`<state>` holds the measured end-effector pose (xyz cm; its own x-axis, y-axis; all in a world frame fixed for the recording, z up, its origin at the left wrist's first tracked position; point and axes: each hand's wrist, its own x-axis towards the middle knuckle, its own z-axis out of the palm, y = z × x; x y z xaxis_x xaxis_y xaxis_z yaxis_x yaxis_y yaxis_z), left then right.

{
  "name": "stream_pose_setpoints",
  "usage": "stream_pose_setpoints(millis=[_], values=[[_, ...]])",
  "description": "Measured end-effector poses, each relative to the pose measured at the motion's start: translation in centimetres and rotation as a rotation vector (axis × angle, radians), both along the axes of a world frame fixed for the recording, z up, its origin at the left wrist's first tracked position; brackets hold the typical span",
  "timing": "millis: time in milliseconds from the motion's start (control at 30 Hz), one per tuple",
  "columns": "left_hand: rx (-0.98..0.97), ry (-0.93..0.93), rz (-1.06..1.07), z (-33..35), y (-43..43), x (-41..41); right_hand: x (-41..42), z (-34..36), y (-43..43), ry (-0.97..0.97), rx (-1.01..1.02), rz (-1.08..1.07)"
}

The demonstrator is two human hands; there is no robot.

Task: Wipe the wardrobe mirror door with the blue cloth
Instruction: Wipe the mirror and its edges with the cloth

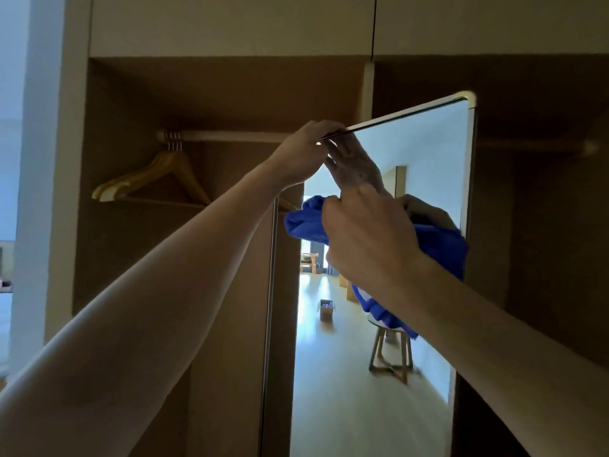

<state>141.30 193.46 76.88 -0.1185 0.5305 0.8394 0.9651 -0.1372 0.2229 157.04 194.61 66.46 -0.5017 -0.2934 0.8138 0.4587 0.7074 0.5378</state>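
The fingers (317,129) of the left hand (304,153) are curled over the top edge of the mirror door (428,150), close to its upper left corner, thumb side toward the camera, clamping that thin edge. The fingers (333,209) of the right hand (365,239) are clenched round the blue cloth (304,222), bunching it and holding it against the glass in the upper part of the door, just below the left hand. Folds of the cloth stick out to the left of the knuckles and hang down below the wrist. The glass shows a dark reflection of both hands and the cloth.

The door stands swung out from the wardrobe (230,87), its top edge slanting up to the right. Lower down, the mirror reflects a pale floor, a wooden stool (390,354) and a small box (326,310).

In the open compartment left of the door, wooden hangers (158,173) hang from a rail (230,136), near its left end.
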Motion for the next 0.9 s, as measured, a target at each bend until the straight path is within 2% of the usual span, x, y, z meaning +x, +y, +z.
stream_pose_setpoints(millis=[33,67,100,200,367,467,600,700,733,767,800,833,900], values=[[0.007,0.006,0.009,0.0,0.0,0.0,0.2,-0.4,-1.1,-0.163,-0.085,-0.204],[0.013,0.007,0.016,-0.1,0.0,-0.1,0.3,-1.0,-1.7,-0.227,-0.101,-0.355],[0.021,0.005,0.016,-0.2,0.1,-0.1,-0.3,-1.1,-1.3,-0.236,-0.071,-0.398],[0.04,-0.012,-0.017,-0.8,0.3,-0.1,-0.4,-1.7,-1.4,-0.25,-0.117,-0.395],[0.068,-0.041,-0.05,-1.1,0.5,-0.2,-0.3,-0.2,-0.6,-0.122,-0.257,-0.331],[0.068,-0.057,-0.058,-1.2,0.5,-0.2,-1.0,-0.1,-1.0,-0.127,-0.298,-0.349],[0.071,-0.045,-0.063,-1.2,0.5,-0.4,-1.4,-1.7,-1.2,-0.227,-0.245,-0.366],[0.065,-0.043,-0.071,-1.1,0.5,-0.5,-3.1,-6.2,-1.0,-0.446,-0.235,-0.355],[0.067,-0.045,-0.07,-1.2,0.5,-0.4,-4.3,-6.3,1.0,-0.449,-0.179,-0.353],[0.071,-0.048,-0.069,-1.2,0.5,-0.4,-5.6,-4.6,3.4,-0.391,-0.182,-0.321],[0.075,-0.048,-0.071,-1.3,0.5,-0.3,-6.6,-1.1,5.7,-0.312,-0.278,-0.14],[0.076,-0.045,-0.075,-1.4,0.5,-0.2,-7.1,2.8,7.7,-0.217,-0.424,0.158],[0.06,-0.032,-0.08,-1.3,0.3,-0.2,-8.2,7.6,10.9,-0.115,-0.942,0.848]])
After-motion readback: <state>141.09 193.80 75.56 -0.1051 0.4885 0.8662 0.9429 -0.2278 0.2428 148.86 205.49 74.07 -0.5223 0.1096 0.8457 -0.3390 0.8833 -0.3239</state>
